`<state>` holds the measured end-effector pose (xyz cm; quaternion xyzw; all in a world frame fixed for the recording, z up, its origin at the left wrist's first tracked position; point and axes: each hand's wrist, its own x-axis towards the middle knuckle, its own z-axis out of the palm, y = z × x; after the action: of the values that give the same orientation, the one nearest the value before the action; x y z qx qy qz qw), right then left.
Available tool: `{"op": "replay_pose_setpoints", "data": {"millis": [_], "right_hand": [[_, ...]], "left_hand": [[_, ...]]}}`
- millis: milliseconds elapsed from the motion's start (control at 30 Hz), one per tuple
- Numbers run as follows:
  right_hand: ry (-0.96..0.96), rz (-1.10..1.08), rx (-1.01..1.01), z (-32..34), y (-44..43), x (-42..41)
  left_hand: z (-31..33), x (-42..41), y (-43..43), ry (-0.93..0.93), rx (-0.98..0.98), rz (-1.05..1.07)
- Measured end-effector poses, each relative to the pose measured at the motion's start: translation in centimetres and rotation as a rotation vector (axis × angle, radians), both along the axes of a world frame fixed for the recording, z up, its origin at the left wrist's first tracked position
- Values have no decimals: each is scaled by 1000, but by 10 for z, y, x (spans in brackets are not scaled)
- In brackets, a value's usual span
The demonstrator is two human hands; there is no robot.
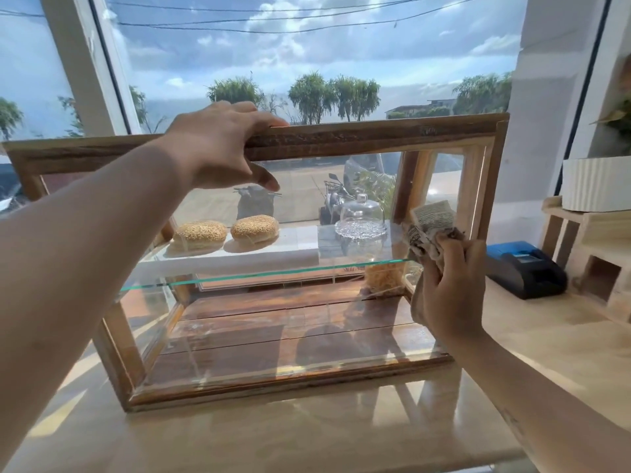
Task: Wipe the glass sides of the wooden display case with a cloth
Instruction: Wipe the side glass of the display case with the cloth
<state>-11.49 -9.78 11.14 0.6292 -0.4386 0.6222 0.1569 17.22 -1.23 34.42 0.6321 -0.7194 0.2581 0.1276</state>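
Nearest: pale counter (259, 435) fills the bottom, both forearms reaching in from 7 and 5 o'clock.

R hand (450, 288) at abt 3-4 o'clock, clenched round a bunched cloth (426, 233), printed/beige, wadded so a thick pad sticks out above the knuckles. Pad sits at the case's right end by the right upright; looks pressed to the glass there, but contact can't be confirmed. Prob bunched for firmer rubbing pressure.

Wooden display case (341, 138) is centre frame, standing on the counter, long side toward the camera. Near side looks open or clear glass, can't tell which.

L hand (218, 145) at abt 10-11 o'clock, gripping the top front rail, fingers over the top, thumb under. Likely bracing the case so it doesn't slide or tip while the R hand pushes.

Inside, on glass shelf (273, 273): two seeded buns (201, 233) on a white board at left, glass cloche (361, 216) at right. Lower wood floor bare.

At 3 o'clock beside the case: black/blue printer (522, 268), well clear of the cloth.

Farthest: window (307, 63), trees, sky.

Step judged: wiping the right side pane; other panes prob to follow.
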Motion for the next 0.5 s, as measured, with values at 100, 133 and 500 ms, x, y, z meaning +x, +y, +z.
{"op": "replay_pose_setpoints", "data": {"millis": [100, 133, 500], "right_hand": [[103, 84, -85, 11, 7, 28], [143, 137, -111, 17, 11, 44], [433, 222, -262, 29, 23, 106]], "left_hand": [[-1, 0, 0, 5, -5, 3], [0, 0, 0, 4, -4, 7], [1, -2, 3, -2, 11, 13]]}}
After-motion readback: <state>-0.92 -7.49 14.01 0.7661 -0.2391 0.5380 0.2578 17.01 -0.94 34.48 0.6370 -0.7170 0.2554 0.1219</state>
